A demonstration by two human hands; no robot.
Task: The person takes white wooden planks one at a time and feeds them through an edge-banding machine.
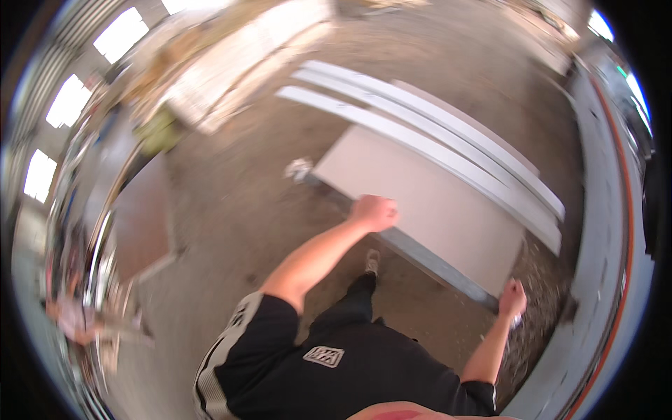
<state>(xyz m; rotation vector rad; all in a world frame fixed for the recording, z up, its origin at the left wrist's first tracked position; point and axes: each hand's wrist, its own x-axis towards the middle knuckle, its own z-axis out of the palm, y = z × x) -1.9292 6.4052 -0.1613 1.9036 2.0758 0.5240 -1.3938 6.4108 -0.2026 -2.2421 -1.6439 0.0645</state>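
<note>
A: Main thing?
B: Flat beige panel (pixel 427 199), center right of frame, white strips (pixel 420 145) along its upper side.
A: Grip?
B: Left hand (pixel 374 213), mid-frame, fingers curled at panel's lower edge; can't tell if clamped on it. Right hand (pixel 513 299), lower right, by panel's lower right corner; fingers blurred, can't tell if together or apart.
A: Surface, room?
B: Brown floor (pixel 231 210), dusty. Pale stack (pixel 238 63) upper left, brown board (pixel 143 217) at left, bright windows (pixel 120 35) far upper left, long grey structure (pixel 602 189) with an orange line down the right.
</note>
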